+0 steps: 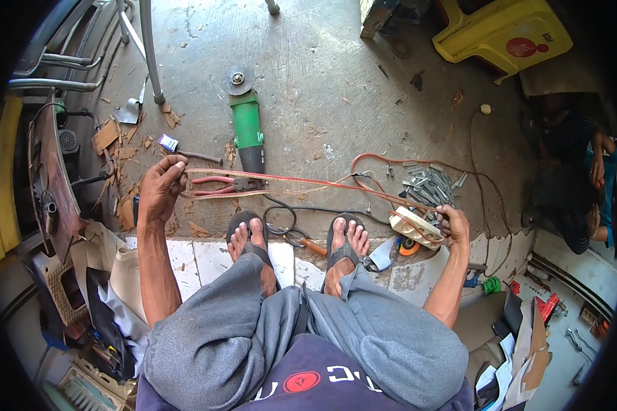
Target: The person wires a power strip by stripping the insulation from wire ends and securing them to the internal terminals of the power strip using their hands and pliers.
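Far left: brown wood scraps point(106, 137) on the floor. Left hand point(163, 188) fist-like, gripping one end of a stretched red-and-pale cord point(288, 180); cord spans left to right, in front of the sandaled feet point(348, 240). Red-handled pliers point(212, 180) just right of the left hand, on the floor. Green angle grinder point(247, 123) farther off, disc end pointing away. White power strip point(411, 222) near right, loose metal pieces point(432, 185) just beyond. Right hand point(454, 226) pinching the cord's other end, beside the strip; can't tell if touching it. Far right: yellow stool point(473, 38), tipped over.
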Tool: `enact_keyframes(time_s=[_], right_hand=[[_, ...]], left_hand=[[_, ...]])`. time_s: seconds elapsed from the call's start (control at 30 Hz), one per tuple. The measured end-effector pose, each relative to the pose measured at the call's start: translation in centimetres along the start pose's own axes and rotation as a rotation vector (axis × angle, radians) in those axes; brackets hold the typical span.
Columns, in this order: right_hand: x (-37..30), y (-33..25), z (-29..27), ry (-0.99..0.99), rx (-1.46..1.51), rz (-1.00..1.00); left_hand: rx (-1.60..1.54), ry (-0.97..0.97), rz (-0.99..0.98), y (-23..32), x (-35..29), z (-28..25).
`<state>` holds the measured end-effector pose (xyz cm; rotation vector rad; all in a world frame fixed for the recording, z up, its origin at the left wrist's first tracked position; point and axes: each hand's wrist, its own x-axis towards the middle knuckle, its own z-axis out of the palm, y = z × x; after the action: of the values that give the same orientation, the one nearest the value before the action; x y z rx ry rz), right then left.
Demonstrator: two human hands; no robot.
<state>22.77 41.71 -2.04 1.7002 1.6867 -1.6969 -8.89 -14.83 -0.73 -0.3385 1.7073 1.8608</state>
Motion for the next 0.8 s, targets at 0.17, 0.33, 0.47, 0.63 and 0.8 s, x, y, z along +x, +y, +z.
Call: enact_keyframes(time_s=[0.17,0.33,0.47,0.63,0.8], right_hand=[[0.4,0.5,-0.7,-0.056,-0.013,-0.071],[-0.5,0.3,1.5,0.227,-0.945,-0.507],[-4.1,-3.8,13.2,-0.227,-0.701,-1.02],[-1.6,-0.9,21.2,-0.321,-0.853,-1.105],[-2.1,-1.0,22.9,-0.455,-0.972,-1.102]], left_hand=[[0.029,-0.011,0.03,0.0,-0.4,-0.1],[0.101,-0.175,0.078,1.4,-2.5,2.2],[0.132,-0.256,0.145,1.5,-3.8,4.2],[0.025,-0.236,0.191,2.4,-3.9,3.3],[-0.038,-0.14,0.162,1.1,-4.2,0.6]])
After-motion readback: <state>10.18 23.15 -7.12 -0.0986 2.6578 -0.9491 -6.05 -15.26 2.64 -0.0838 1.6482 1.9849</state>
